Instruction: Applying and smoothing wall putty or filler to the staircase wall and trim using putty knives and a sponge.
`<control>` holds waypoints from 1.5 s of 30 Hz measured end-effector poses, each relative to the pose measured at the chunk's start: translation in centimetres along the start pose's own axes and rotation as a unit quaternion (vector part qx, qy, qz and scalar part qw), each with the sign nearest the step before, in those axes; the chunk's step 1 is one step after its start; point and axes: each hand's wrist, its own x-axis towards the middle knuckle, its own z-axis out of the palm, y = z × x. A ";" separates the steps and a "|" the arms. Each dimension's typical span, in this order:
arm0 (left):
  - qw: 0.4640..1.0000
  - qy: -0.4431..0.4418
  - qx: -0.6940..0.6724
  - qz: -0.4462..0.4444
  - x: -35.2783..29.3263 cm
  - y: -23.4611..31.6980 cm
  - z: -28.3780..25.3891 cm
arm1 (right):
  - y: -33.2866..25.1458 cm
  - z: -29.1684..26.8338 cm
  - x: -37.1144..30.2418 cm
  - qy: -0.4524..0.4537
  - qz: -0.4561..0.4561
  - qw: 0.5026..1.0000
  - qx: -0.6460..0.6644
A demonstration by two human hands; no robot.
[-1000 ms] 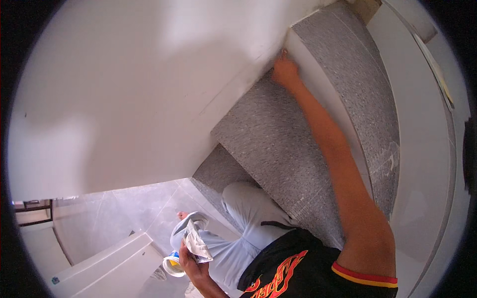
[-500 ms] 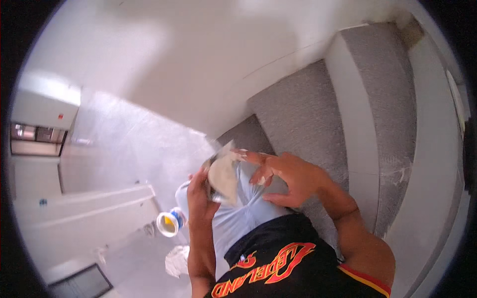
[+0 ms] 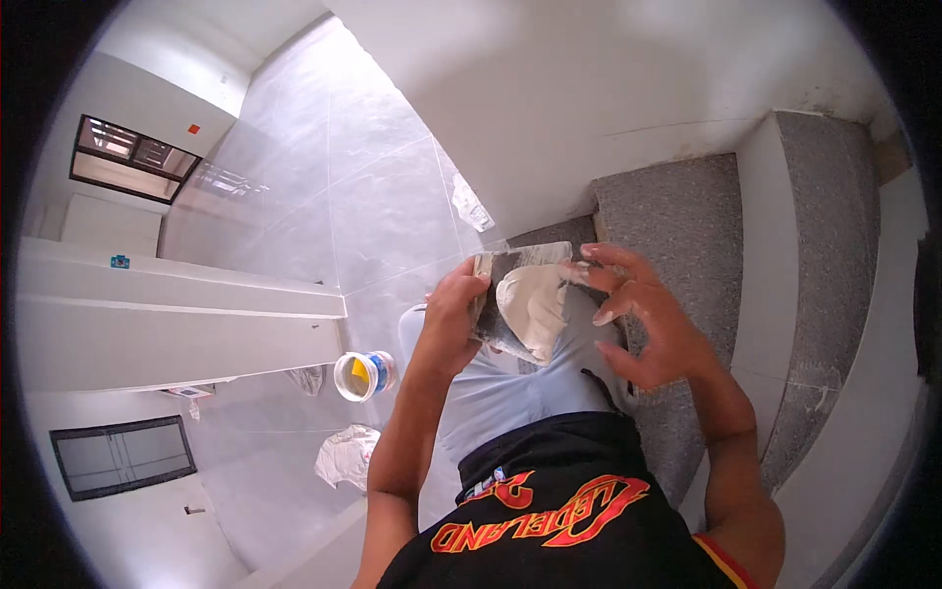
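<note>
A flat dark board (image 3: 485, 324) with a whitish, smeared border is gripped at its left edge by my left hand (image 3: 449, 322), fingers closed round it. On the board lies a thick mound of off-white putty-like paste (image 3: 530, 306). My right hand (image 3: 650, 329) is at the board's right side, its fingers bent but apart and smeared with white. One of its fingertips reaches the upper right edge of the paste; whether it presses in, I cannot tell. No tool shows in the right hand.
Grey speckled stair treads (image 3: 669, 221) rise to the right beside a white wall (image 3: 589, 83). On the shiny tiled floor at left stand a white-and-blue bucket (image 3: 381, 377) with something yellow inside and a crumpled white bag or cloth (image 3: 343, 455). White scrap (image 3: 471, 203) lies by the wall.
The view has shifted, and the board now faces me flatter, showing more of its dark surface. The right hand's fingers remain apart at the paste's edge; the left hand keeps its hold.
</note>
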 end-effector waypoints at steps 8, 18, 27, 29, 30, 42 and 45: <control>0.963 0.013 0.239 0.121 2.1 -3.5 -4.7 | 0.0 1.2 0.2 -0.074 -0.062 0.993 -0.070; 1.000 -0.012 -0.016 -0.023 0.3 -0.4 -0.2 | 0.0 0.5 0.2 -0.034 -0.013 0.993 -0.115; 1.000 -0.011 -0.011 0.021 0.1 0.9 -0.9 | 1.1 0.4 0.0 0.050 -0.012 0.996 -0.071; 1.000 0.002 0.008 0.012 0.4 0.7 -0.8 | 1.5 0.3 0.3 0.030 -0.006 0.998 -0.062; 1.000 0.017 0.025 0.005 0.6 0.4 -0.7 | 1.8 0.2 0.2 0.009 -0.001 0.999 -0.053; 0.863 0.015 0.465 0.196 1.3 -0.9 -2.0 | 14.0 -5.5 -3.3 0.306 0.138 0.922 -0.191; 0.990 0.040 0.114 0.072 1.3 -1.5 -3.4 | 19.6 -10.8 -5.0 0.361 0.270 0.790 -0.416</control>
